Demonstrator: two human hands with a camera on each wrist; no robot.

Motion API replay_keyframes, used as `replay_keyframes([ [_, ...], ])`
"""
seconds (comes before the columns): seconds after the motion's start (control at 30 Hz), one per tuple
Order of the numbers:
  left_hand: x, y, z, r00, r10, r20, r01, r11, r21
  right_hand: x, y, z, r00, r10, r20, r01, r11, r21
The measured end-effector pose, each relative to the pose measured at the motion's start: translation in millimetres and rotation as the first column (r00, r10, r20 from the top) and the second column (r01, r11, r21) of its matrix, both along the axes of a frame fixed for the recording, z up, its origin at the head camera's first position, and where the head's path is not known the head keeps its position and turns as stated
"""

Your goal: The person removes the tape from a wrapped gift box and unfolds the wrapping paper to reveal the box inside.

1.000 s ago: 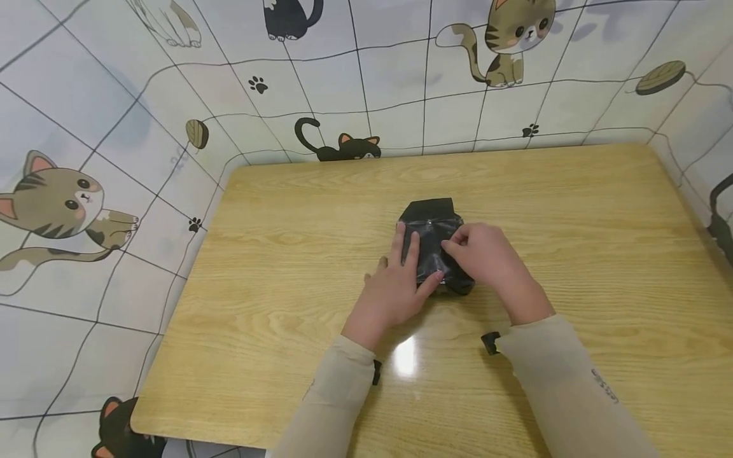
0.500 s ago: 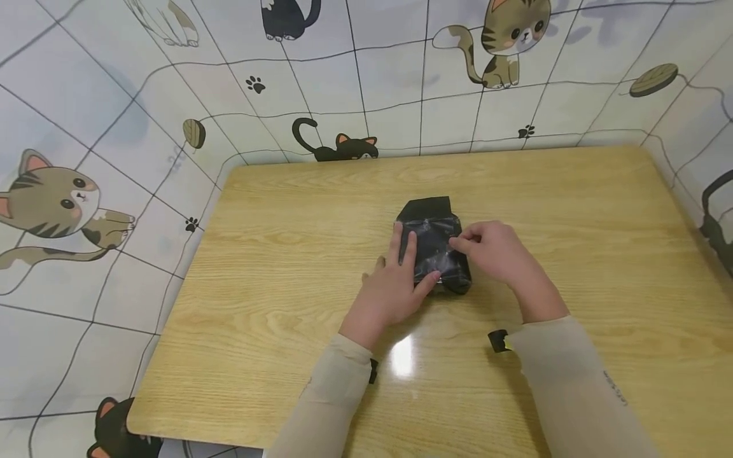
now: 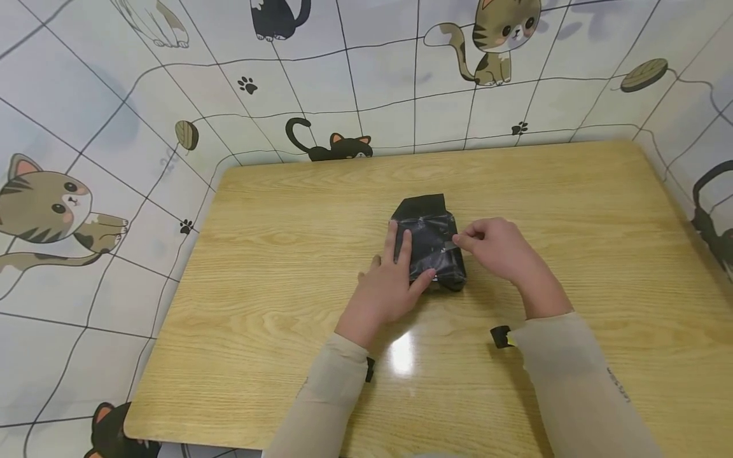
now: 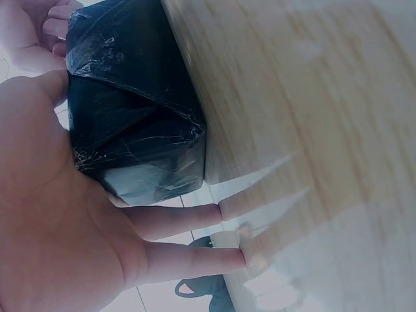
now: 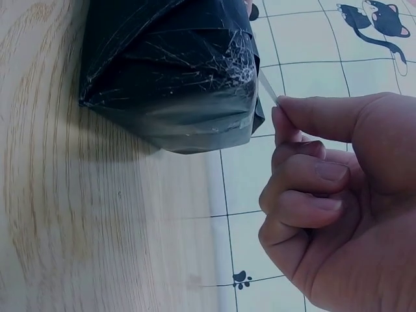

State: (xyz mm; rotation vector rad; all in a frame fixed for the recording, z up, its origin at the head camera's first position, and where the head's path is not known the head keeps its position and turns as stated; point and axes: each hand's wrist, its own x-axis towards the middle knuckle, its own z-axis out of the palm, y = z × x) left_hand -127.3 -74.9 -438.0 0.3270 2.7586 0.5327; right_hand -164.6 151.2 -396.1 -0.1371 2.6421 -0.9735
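Observation:
A boxy package wrapped in black plastic [image 3: 426, 248] lies on the wooden table, a flat dark flap at its far end. My left hand [image 3: 385, 289] rests on its left side with fingers spread; in the left wrist view two straight fingers reach past the wrapped package [image 4: 133, 84] to the tabletop. At the right edge, my right hand [image 3: 499, 249] pinches the end of a clear tape strip between thumb and index finger. The right wrist view shows this strip of tape [image 5: 267, 87] stretched taut from the package's top edge, the other fingers curled in.
The wooden table [image 3: 286, 254] spreads out around the package. Walls covered with a cat-and-grid print [image 3: 389, 76] stand behind it and at both sides. Black straps [image 3: 501, 337] show at the sleeve cuffs.
My right hand has drawn slightly to the right, away from the middle of the package, with more of the tape strip showing. My left hand stays in place on the package.

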Motion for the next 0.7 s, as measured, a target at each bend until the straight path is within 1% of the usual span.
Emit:
replay_keyframes([
  [0.4,1.5,0.4,1.7,1.000,0.004,0.002,-0.004,1.000,0.009,0.3,5.7,-0.7,1.000,-0.007,0.027,0.006,1.000,0.017],
  [0.7,1.3,0.8,0.7,1.000,0.004,0.005,-0.004,1.000,0.002,2.1,7.8,-0.3,1.000,-0.001,0.009,0.001,1.000,0.008],
])
